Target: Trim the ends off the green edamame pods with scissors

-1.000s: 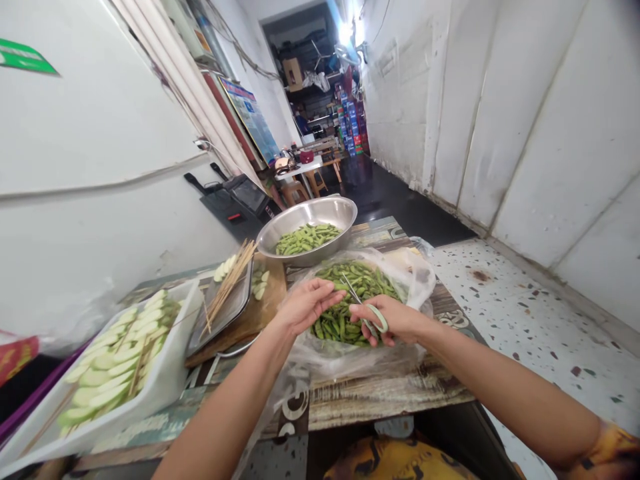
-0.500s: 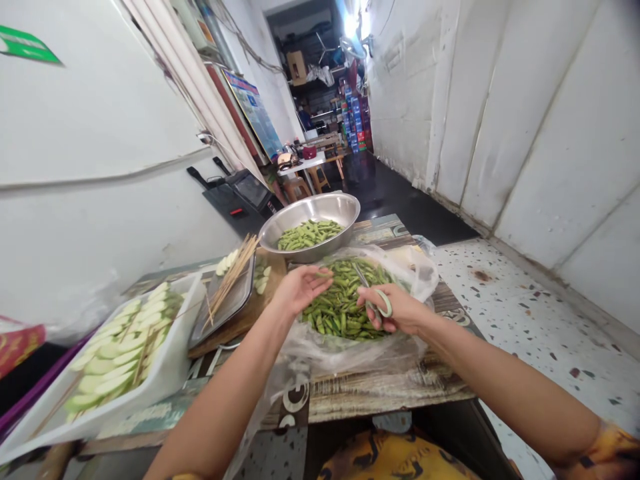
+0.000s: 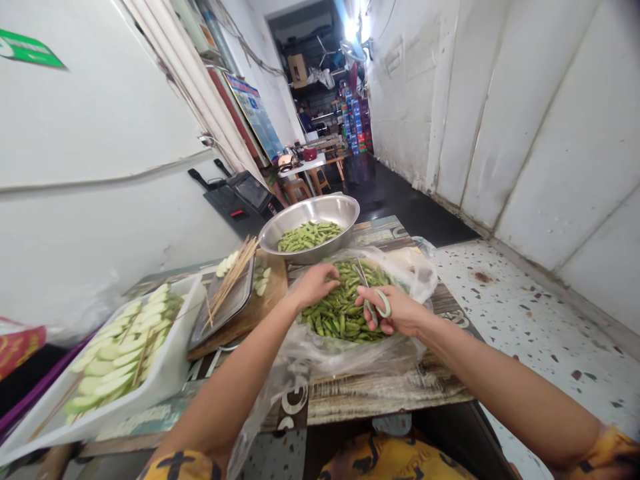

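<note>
My right hand is wrapped round a pair of scissors with pale green handles. The blades point up and away over the green soybean pods and look slightly apart. These pods fill a clear plastic bag with its mouth spread wide. My left hand is palm down at the left side of the heap, its fingers curled at the pods. What lies between its fingertips, if anything, is hidden. Just behind the bag, a steel bowl holds more pods.
On the left, a white tray holds sliced pale-green vegetable on skewers. A metal tray with bare wooden skewers rests on a wooden board. The patterned table ends close to my lap. A white wall rises at the right.
My left hand has turned from palm up, with a pod at its fingertips, to palm down at the heap. The scissors' blades look wider apart; my right hand has hardly moved.
</note>
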### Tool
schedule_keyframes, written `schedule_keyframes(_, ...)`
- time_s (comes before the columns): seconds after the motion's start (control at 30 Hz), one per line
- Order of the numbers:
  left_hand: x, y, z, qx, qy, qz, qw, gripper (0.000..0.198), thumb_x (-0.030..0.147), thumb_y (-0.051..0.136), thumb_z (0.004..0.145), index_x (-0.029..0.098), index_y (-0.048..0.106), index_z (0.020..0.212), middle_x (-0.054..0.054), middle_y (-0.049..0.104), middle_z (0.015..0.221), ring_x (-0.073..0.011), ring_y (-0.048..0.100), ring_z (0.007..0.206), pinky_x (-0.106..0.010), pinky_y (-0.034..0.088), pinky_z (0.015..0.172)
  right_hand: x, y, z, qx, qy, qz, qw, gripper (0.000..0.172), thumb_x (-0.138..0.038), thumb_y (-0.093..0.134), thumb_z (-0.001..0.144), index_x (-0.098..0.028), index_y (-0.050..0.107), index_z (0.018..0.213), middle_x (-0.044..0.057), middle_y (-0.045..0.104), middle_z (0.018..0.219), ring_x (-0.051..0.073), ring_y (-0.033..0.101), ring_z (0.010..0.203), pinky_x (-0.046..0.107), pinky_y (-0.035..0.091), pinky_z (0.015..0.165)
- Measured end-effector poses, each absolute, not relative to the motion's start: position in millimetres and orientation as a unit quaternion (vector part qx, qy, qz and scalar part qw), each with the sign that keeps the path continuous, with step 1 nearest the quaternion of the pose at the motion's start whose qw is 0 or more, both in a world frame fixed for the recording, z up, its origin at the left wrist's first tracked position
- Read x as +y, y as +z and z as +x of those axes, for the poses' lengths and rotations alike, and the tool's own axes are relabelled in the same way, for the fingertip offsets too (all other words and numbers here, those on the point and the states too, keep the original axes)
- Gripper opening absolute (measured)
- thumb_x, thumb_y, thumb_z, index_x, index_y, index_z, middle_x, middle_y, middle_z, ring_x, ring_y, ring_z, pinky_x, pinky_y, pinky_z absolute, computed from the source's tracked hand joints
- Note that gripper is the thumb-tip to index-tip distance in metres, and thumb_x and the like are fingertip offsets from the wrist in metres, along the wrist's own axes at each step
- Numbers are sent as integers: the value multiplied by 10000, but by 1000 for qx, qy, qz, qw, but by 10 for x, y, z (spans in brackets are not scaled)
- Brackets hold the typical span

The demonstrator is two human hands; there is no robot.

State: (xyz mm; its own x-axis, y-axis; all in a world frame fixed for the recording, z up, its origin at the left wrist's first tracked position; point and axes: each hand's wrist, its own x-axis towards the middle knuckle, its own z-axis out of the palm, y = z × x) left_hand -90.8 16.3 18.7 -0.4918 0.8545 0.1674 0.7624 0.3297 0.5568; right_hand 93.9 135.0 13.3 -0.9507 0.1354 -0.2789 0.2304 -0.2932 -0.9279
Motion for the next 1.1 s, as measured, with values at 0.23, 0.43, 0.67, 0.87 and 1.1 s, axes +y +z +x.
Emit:
schedule_keyframes(0.23, 43, 302, -731, 790, 416, 416, 173, 345, 412, 651, 691, 129, 710, 878, -31, 642, 671, -148, 535, 623, -232, 389, 582, 1324, 117, 951, 624, -767, 139, 52, 364, -485, 568, 821, -123, 559, 855, -20, 544, 528, 80, 516, 389, 137, 287, 235)
schedule_keyframes(0.43, 34, 378, -591, 789, 406, 385, 255, 422, 466, 615, 717, 111, 700, 929, 47, 451, 475, -69, 326, 435, -209, 234, 451, 1321, 84, 953, 642, -755, 122, 49, 395, -507, 565, 810, -115, 580, 858, -28, 541, 512, 74, 507, 380, 140, 288, 243)
schedule_keyframes(0.67, -2, 469, -543, 784, 399, 370, 299, 395, 467, 645, 693, 113, 692, 862, 56, 402, 457, -62, 286, 421, -213, 184, 432, 1324, 109, 965, 688, -711, 139, 50, 367, -490, 569, 806, -128, 577, 746, -65, 473, 378, 40, 346, 256, 150, 198, 239)
schedule_keyframes(0.87, -76, 514, -538, 748, 415, 325, 404, 372, 462, 700, 640, 112, 648, 753, 74, 337, 442, -47, 233, 411, -211, 142, 417, 1302, 118, 981, 703, -693, 140, 79, 372, -489, 589, 786, -137, 557, 669, -65, 445, 352, 45, 348, 255, 155, 181, 237)
schedule_keyframes(1.1, -173, 523, -576, 738, 397, 350, 420, 360, 441, 697, 668, 103, 668, 790, 61, 374, 473, -43, 234, 428, -212, 141, 414, 1296, 107, 998, 692, -708, 98, 101, 388, -515, 594, 769, -131, 590, 713, -54, 493, 411, 54, 398, 284, 155, 234, 239)
